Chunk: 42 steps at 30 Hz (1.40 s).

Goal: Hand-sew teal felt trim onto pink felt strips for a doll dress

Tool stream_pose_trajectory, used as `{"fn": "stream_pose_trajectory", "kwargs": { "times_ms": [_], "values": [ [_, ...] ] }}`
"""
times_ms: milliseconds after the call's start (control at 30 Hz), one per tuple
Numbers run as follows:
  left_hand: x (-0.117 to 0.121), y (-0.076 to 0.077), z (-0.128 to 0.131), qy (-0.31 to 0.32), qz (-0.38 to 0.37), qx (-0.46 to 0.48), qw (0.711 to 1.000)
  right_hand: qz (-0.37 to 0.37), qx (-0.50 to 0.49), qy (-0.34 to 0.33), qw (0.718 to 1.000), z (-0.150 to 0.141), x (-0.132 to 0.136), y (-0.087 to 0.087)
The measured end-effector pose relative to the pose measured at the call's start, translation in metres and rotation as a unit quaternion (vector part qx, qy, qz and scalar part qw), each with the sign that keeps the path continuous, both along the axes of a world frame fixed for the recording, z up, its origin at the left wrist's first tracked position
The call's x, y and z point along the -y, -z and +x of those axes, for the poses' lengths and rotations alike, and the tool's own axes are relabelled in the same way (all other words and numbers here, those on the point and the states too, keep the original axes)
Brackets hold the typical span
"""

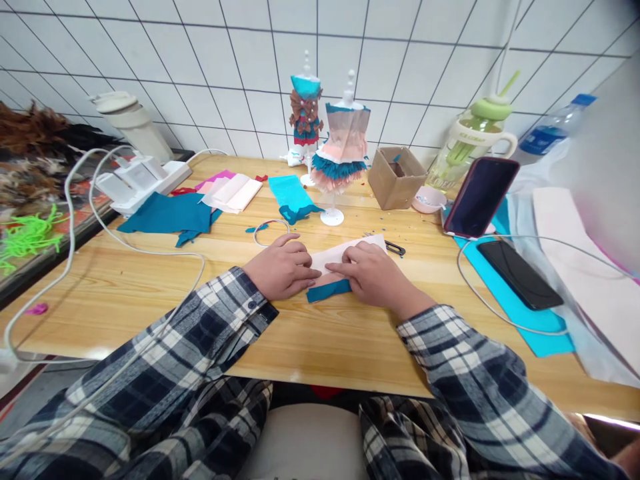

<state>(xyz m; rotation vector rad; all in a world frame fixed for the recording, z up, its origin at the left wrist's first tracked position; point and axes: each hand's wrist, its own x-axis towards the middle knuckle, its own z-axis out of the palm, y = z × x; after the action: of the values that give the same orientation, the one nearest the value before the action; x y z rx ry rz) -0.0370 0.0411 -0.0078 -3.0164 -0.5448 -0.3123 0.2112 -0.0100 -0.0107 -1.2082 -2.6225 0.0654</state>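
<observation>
A strip of pale pink paper lies slanted on the wooden table, with a teal paper strip along its near edge. My left hand is at the paper's left end, index finger and thumb close together on it. From the right, my right hand presses on the same paper, index finger stretched left and the other fingers curled. The two index fingertips nearly meet on the paper. What the thumbs do under the hands is partly hidden. A black-handled cutting tool lies just beyond my right hand.
Two small dress forms in paper outfits stand behind, near a cardboard box. Teal paper and a ring lie left. A propped phone, flat phone and cable are right; a power strip sits far left.
</observation>
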Motion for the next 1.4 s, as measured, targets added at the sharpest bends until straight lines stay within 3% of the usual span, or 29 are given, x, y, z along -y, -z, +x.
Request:
{"fn": "stream_pose_trajectory", "kwargs": {
  "times_ms": [133, 300, 600, 733, 867, 1067, 1400],
  "values": [
    [-0.001, -0.002, 0.001, 0.001, -0.009, -0.002, 1.000, -0.025, 0.062, 0.008, 0.998, -0.002, -0.001, 0.004],
    [0.000, -0.001, 0.003, 0.025, -0.019, 0.009, 0.999, -0.057, 0.034, 0.051, 0.996, 0.012, -0.006, 0.005],
    [0.004, -0.005, 0.003, -0.062, -0.005, 0.019, 0.998, -0.057, -0.012, 0.091, 0.994, 0.025, -0.011, 0.008],
    [0.012, 0.005, 0.014, -0.046, -0.057, -0.019, 0.997, -0.038, -0.031, 0.089, 0.995, 0.021, -0.010, 0.007],
    [0.018, 0.018, 0.020, -0.068, -0.108, -0.089, 0.988, 0.000, -0.057, 0.092, 0.994, 0.014, -0.008, 0.009],
    [0.020, 0.020, 0.018, -0.122, -0.122, -0.112, 0.979, -0.107, 0.023, 0.118, 0.987, 0.015, -0.006, 0.025],
    [0.016, 0.016, 0.006, -0.155, -0.123, -0.143, 0.970, -0.139, 0.021, 0.150, 0.979, 0.022, -0.005, 0.027]
  ]
}}
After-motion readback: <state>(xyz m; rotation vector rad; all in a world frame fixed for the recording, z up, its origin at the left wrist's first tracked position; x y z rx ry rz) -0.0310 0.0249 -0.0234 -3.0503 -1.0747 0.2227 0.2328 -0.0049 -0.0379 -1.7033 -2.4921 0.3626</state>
